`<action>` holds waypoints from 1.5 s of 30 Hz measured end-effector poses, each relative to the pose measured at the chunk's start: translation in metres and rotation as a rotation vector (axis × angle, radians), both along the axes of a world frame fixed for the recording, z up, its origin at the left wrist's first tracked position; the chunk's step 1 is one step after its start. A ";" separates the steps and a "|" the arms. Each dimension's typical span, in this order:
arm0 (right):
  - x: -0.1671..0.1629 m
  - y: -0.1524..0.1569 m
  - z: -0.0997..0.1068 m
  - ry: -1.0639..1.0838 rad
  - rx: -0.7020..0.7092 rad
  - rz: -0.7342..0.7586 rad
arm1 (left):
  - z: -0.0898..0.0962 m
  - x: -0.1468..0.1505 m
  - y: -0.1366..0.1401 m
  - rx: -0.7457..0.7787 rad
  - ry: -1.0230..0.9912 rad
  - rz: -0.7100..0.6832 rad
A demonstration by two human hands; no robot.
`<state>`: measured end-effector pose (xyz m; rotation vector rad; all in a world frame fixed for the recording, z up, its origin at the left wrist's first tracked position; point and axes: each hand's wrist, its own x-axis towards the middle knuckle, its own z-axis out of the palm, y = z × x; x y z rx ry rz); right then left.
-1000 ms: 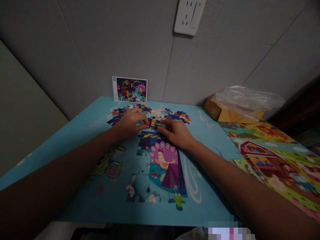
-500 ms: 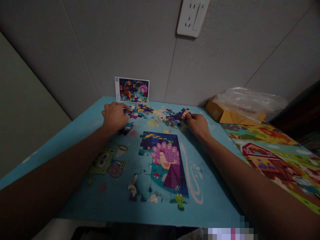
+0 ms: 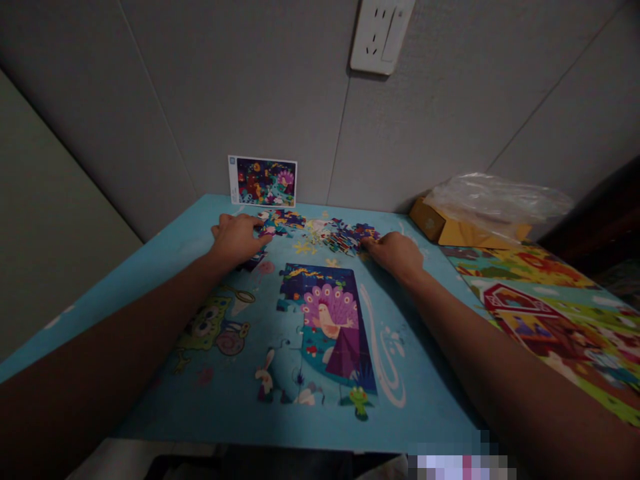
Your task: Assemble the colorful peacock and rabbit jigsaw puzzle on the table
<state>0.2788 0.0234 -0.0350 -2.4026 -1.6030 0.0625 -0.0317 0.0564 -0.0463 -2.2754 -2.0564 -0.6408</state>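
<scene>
My left hand (image 3: 239,238) is at the left end of the loose puzzle pieces (image 3: 283,220), thumb and fingers apart, its fingertips by the pieces. At the right end of the other pile of puzzle pieces (image 3: 345,237), my right hand (image 3: 397,255) has its fingers bent together against the edge; what is under the fingertips is hidden. Between my forearms lies a partly joined jigsaw puzzle (image 3: 330,333) with a purple peacock, a tent, a rabbit and a frog. Its left side has an uneven, stepped edge.
A picture card (image 3: 265,181) of the scene leans on the wall behind the pieces. To the right are a yellow-brown box (image 3: 450,230) under a clear plastic bag (image 3: 495,200) and a colourful farm picture (image 3: 555,320). A socket (image 3: 383,37) is on the wall.
My right hand has lowered to the pile, and the piece it held up is now down among the others. My left hand has shifted slightly right and down, its thumb spreading out.
</scene>
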 end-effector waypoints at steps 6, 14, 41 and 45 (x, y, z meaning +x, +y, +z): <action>-0.009 -0.007 0.007 -0.007 0.102 0.055 | 0.002 0.003 0.002 0.006 -0.050 -0.043; -0.039 -0.026 0.009 0.109 0.258 0.500 | 0.005 0.014 -0.002 0.034 -0.274 -0.177; -0.052 -0.031 -0.010 0.668 0.189 0.733 | 0.014 0.039 -0.034 -0.007 -0.514 -0.650; -0.051 -0.030 -0.012 0.667 0.207 0.741 | 0.014 0.039 -0.034 -0.008 -0.524 -0.647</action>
